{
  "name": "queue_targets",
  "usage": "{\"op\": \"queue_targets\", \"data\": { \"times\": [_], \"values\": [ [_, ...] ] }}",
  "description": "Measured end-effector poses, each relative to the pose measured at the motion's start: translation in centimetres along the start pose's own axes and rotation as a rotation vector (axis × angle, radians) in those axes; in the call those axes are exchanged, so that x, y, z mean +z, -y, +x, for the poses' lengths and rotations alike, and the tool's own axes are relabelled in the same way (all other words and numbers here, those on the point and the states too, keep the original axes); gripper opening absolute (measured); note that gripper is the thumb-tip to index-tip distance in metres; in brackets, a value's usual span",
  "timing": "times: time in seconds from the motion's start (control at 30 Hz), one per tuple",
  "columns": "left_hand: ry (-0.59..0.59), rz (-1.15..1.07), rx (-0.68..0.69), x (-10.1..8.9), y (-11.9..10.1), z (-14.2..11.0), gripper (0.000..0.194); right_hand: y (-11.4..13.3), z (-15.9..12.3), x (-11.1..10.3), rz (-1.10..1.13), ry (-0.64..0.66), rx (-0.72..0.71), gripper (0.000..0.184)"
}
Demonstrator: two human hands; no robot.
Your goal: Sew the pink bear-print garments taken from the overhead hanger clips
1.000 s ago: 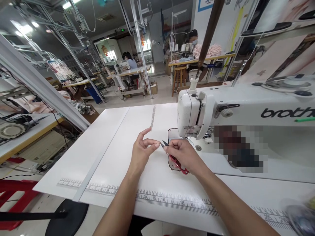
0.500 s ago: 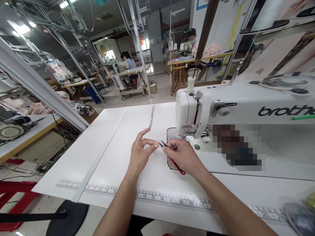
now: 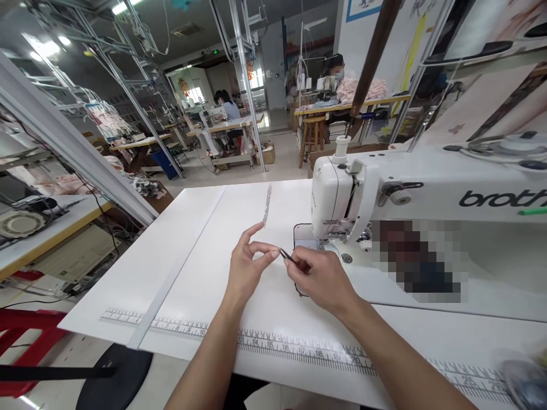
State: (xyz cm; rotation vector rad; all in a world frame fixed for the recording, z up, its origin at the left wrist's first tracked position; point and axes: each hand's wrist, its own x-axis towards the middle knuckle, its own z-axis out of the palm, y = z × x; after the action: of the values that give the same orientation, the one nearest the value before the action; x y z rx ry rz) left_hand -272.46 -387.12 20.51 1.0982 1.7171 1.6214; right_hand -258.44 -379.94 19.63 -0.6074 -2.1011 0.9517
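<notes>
My left hand hovers over the white table, thumb and middle finger pinched together on something too fine to make out, index finger stretched out. My right hand is closed around thread snips, whose dark tips point left and touch the left fingertips. The red handle is hidden under the right hand. Both hands sit just left of the needle area of the white sewing machine.
A narrow lace strip lies on the table behind the hands. A printed ruler scale runs along the front edge. Other people sit at sewing tables in the background. A metal frame post slants at left.
My right hand has turned and shifted slightly left, bringing the snips' tips against my left fingertips; the red handle is now covered. The left hand keeps its pinch.
</notes>
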Motion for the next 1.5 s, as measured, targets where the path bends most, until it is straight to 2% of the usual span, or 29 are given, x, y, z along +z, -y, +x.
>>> {"op": "queue_targets", "data": {
  "times": [0.1, 0.17, 0.3, 0.5, 0.6, 0.7, 0.83, 0.93, 1.13, 1.33, 1.5],
  "values": [
    [-0.013, -0.077, -0.034, 0.0, 0.1, 0.0, 0.062, 0.1, -0.1, 0.0, 0.078, -0.01, 0.037, 0.031],
    [-0.017, -0.15, -0.062, 0.1, 0.1, 0.0, 0.061, 0.2, -0.1, 0.1, 0.133, -0.003, 0.112, 0.031],
    [-0.001, -0.232, -0.071, 0.1, 0.0, 0.0, 0.048, 0.3, -0.1, 0.4, 0.185, 0.064, 0.22, 0.032],
    [0.019, -0.312, -0.073, 0.0, 0.1, 0.0, 0.049, 0.4, -0.2, 0.7, 0.206, 0.085, 0.265, 0.031],
    [0.03, -0.378, -0.092, 0.0, 0.2, 0.0, 0.041, 0.6, -0.3, 0.8, 0.218, 0.096, 0.256, 0.032],
    [0.082, -0.628, -0.146, 0.0, 0.2, 0.1, 0.035, 0.7, -0.4, 1.0, 0.246, 0.103, 0.233, 0.032],
    [0.145, -1.055, -0.259, -0.1, 0.1, 0.3, 0.031, 1.0, -0.6, 1.1, 0.359, 0.113, 0.308, 0.033],
    [0.174, -1.196, -0.304, 0.0, 0.1, 0.3, 0.025, 1.1, -0.6, 1.2, 0.393, 0.111, 0.316, 0.034],
    [0.165, -1.16, -0.302, 0.0, 0.1, 0.2, 0.022, 1.1, -0.7, 1.3, 0.409, 0.134, 0.309, 0.033],
    [0.127, -1.054, -0.344, 0.3, 0.6, 0.1, 0.048, 1.2, -0.5, 1.4, 0.624, 0.182, 0.344, 0.033],
    [0.058, -0.989, -0.354, 0.6, 0.8, 0.0, 0.051, 1.2, -0.1, 1.7, 0.756, 0.211, 0.379, 0.037]
  ]
}}
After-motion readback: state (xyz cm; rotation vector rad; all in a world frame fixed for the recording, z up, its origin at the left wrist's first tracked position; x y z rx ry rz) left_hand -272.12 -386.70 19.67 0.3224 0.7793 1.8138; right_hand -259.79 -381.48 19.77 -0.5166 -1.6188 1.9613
